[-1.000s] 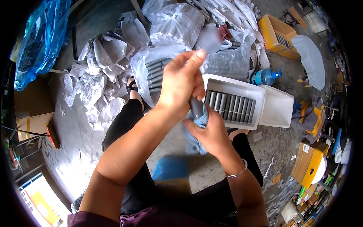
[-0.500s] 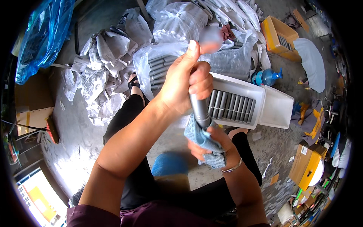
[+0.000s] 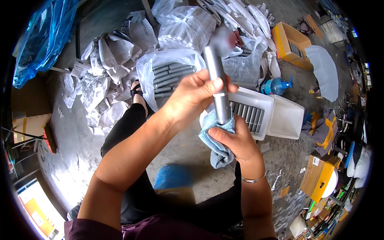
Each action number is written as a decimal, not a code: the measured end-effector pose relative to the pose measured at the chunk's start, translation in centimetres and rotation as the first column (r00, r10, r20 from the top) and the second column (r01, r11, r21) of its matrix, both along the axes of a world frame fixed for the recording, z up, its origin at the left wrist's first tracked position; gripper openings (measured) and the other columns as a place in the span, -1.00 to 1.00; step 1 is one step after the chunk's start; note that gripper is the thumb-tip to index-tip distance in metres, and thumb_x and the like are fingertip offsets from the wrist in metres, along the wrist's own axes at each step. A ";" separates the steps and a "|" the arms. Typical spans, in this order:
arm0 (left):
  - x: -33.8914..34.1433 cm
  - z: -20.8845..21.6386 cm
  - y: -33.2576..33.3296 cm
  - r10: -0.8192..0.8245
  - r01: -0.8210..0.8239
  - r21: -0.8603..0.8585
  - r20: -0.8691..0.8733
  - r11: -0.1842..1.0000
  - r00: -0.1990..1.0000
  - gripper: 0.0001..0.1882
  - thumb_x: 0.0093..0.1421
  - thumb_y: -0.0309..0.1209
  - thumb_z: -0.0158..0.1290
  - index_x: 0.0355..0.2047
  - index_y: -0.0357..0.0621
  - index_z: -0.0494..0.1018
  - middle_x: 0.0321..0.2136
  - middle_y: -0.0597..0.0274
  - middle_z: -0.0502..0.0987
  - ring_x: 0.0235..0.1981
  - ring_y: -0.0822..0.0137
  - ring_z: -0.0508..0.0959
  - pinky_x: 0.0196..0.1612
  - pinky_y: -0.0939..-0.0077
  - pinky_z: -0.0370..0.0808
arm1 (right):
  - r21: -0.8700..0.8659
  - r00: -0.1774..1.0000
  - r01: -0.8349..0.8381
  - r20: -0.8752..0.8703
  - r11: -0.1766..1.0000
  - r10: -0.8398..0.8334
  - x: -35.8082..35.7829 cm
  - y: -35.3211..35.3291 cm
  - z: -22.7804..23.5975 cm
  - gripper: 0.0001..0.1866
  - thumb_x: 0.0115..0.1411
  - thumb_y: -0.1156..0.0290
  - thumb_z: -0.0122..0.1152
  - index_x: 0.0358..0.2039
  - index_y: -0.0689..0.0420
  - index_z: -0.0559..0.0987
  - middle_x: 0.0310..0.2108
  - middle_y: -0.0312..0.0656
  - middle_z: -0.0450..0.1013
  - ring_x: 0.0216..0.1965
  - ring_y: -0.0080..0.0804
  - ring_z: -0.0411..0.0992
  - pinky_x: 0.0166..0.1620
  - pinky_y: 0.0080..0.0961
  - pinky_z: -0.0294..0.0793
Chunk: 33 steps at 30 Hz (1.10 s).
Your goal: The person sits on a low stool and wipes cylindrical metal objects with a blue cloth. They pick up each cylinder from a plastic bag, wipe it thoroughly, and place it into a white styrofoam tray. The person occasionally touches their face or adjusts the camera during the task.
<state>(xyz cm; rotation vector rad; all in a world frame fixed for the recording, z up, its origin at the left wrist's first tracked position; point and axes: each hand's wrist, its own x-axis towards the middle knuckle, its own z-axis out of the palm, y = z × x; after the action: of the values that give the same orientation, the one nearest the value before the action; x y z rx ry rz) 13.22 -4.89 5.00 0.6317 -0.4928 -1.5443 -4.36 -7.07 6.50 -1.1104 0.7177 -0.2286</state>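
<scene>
A smooth grey metal tube [image 3: 216,70] stands nearly upright in front of me, with a thin bright ring around its middle. My left hand [image 3: 194,93] is closed on it, thumb across the front and fingers behind. At the tube's lower end my right hand [image 3: 242,140] grips a light blue cloth [image 3: 219,149], bunched around that end, its thumb pressing the cloth. Behind the hands, a white box [image 3: 269,105] holds a row of similar grey tubes [image 3: 252,117], partly hidden by my right hand. More grey tubes [image 3: 170,76] lie in an open clear plastic bag [image 3: 146,72].
A white lid [image 3: 285,118] lies beside the box, near a blue plastic bottle [image 3: 276,86]. Crumpled paper [image 3: 106,78] is heaped at left. Beyond are a tied plastic bag [image 3: 186,28] and a yellow carton [image 3: 294,46]. Something blue [image 3: 173,177] sits between my legs.
My left hand has loosened from a full fist around the tube's top to a grip lower down, so the upper end shows. The cloth now hangs lower around the bottom end.
</scene>
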 end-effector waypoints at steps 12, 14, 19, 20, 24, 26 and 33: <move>-0.1 0.8 0.1 -0.153 0.159 0.024 -0.175 0.987 0.973 -0.47 0.21 -0.27 0.06 0.08 -0.37 0.26 -0.02 0.00 0.46 0.10 0.14 0.38 0.25 0.20 0.16 | -0.162 0.999 0.024 -0.041 0.987 -0.031 -0.1 -0.6 0.4 -0.74 0.14 0.39 0.24 -0.22 0.25 0.45 -0.38 -0.34 0.41 -0.35 -0.63 0.36 -0.27 -0.61 0.38; 0.0 0.6 0.0 -0.128 0.140 0.033 -0.237 0.990 0.963 -0.48 0.19 -0.31 0.09 0.09 -0.30 0.26 -0.01 0.00 0.45 0.10 0.13 0.39 0.25 0.16 0.19 | -0.219 0.989 -0.094 -0.129 0.971 0.067 -0.8 -1.3 0.9 -0.75 0.14 0.39 0.24 -0.24 0.24 0.45 -0.37 -0.32 0.42 -0.35 -0.62 0.37 -0.26 -0.59 0.39; 0.0 0.7 0.0 -0.087 0.097 0.030 -0.244 0.995 0.966 -0.53 0.19 -0.35 0.10 0.10 -0.11 0.30 -0.06 0.09 0.48 0.03 0.20 0.45 0.13 0.13 0.35 | -0.140 0.991 0.090 -0.084 0.986 -0.103 -3.2 -3.1 1.5 -0.64 0.19 0.39 0.20 -0.03 0.23 0.43 -0.18 -0.30 0.43 -0.17 -0.61 0.37 -0.08 -0.58 0.38; 0.1 0.6 0.1 -0.106 0.120 0.041 -0.247 0.992 0.963 -0.53 0.19 -0.35 0.10 0.10 -0.10 0.30 -0.07 0.11 0.48 0.01 0.22 0.45 0.10 0.14 0.37 | -0.099 0.973 0.186 -0.118 0.978 -0.197 -4.0 -3.4 1.1 -0.65 0.21 0.40 0.17 -0.01 0.24 0.42 -0.16 -0.29 0.44 -0.16 -0.58 0.38 -0.06 -0.58 0.37; 0.0 0.8 0.3 -0.153 0.177 0.100 -0.212 0.979 0.965 -0.48 0.16 -0.37 0.14 0.13 -0.09 0.28 -0.12 0.19 0.50 -0.05 0.30 0.48 -0.01 0.28 0.45 | -0.080 0.919 0.395 0.014 0.915 -0.395 -4.8 -4.2 0.4 -0.60 0.28 0.35 0.09 0.05 0.28 0.36 -0.07 -0.24 0.41 -0.06 -0.50 0.37 0.03 -0.53 0.34; -0.3 0.8 0.4 -0.164 0.181 0.119 -0.139 0.976 0.977 -0.47 0.15 -0.40 0.14 0.13 -0.09 0.28 -0.13 0.19 0.50 -0.04 0.30 0.48 0.00 0.33 0.45 | -0.051 0.894 0.446 0.061 0.893 -0.443 -4.8 -4.3 0.5 -0.57 0.30 0.29 0.05 0.09 0.28 0.32 -0.02 -0.20 0.39 0.00 -0.45 0.36 0.07 -0.46 0.34; -0.7 0.4 0.5 -0.178 0.161 0.120 0.152 0.980 0.972 -0.56 0.14 -0.57 0.12 0.04 -0.20 0.34 -0.14 0.18 0.52 -0.05 0.34 0.49 0.08 0.41 0.40 | -0.057 0.864 0.501 0.093 0.864 -0.495 -4.6 -4.5 0.2 -0.49 0.35 0.17 -0.07 0.16 0.27 0.24 0.11 -0.12 0.29 0.13 -0.33 0.28 0.17 -0.31 0.27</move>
<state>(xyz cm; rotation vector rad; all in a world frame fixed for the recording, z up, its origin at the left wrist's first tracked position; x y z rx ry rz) 12.55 -4.38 5.35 0.8200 -0.6027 -1.6976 -8.97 -11.59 6.69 -0.9667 0.9278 -0.7441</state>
